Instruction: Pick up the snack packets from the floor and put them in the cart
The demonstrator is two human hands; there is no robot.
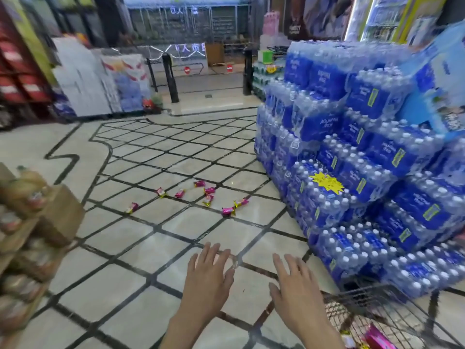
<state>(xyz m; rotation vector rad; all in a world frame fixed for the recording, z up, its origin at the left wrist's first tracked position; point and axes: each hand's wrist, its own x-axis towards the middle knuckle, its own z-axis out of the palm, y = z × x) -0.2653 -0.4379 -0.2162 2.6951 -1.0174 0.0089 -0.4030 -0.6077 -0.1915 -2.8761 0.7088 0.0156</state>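
Several small pink snack packets lie scattered on the tiled floor ahead, from the leftmost packet (131, 207) to a pair on the right (228, 211). The wire cart (372, 295) stands at the lower right, with pink packets (377, 338) inside it. My left hand (210, 278) and my right hand (295, 290) are stretched forward low in the head view, fingers straight and spread, palms down, holding nothing. Both hands are well short of the packets on the floor. My right hand is just left of the cart's rim.
A tall stack of blue shrink-wrapped water bottle packs (364, 172) rises on the right, close to the cart. Cardboard trays of bottled drinks (30, 222) stand at the left edge. Black gate posts (169, 76) stand at the far end.
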